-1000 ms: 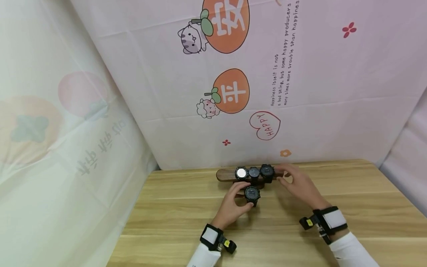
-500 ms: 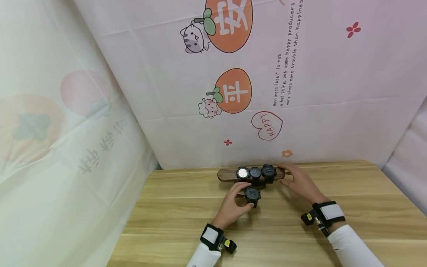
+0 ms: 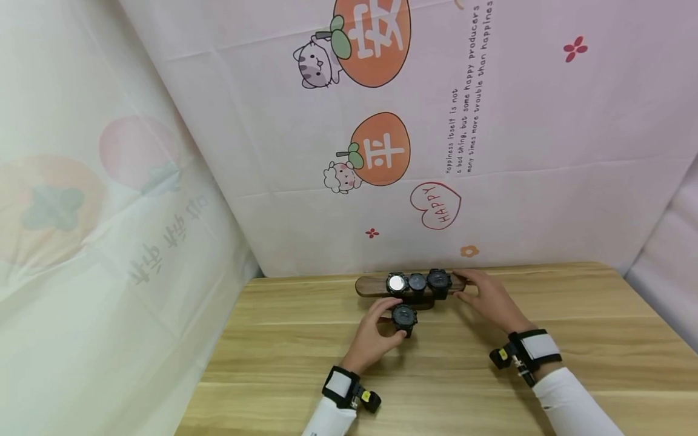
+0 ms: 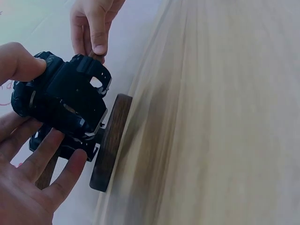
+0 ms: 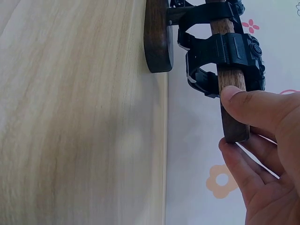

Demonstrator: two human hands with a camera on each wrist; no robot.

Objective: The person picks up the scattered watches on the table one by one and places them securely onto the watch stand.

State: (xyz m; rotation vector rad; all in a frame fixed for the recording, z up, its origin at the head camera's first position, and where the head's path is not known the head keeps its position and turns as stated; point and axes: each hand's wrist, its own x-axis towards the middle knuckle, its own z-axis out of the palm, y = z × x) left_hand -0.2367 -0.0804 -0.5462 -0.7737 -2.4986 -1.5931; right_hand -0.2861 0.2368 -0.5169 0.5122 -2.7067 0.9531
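Between thumb and fingers of my left hand is a black wristwatch, held face up just in front of the wooden watch stand. Its strap forms a closed-looking loop in the left wrist view, where the watch hides part of the stand. Three watches sit on the stand's bar: one with a bright, glaring face, a smaller dark one and a larger black one. My right hand pinches the bar's right end; the right wrist view shows its thumb on the wood.
The stand's dark wooden base rests near the back edge of the wood-grain table. Behind rises a white printed cloth, and another cloth hangs at the left.
My left hand has shifted slightly left with the watch, after staying almost still before. My right hand keeps its place at the bar's right end.
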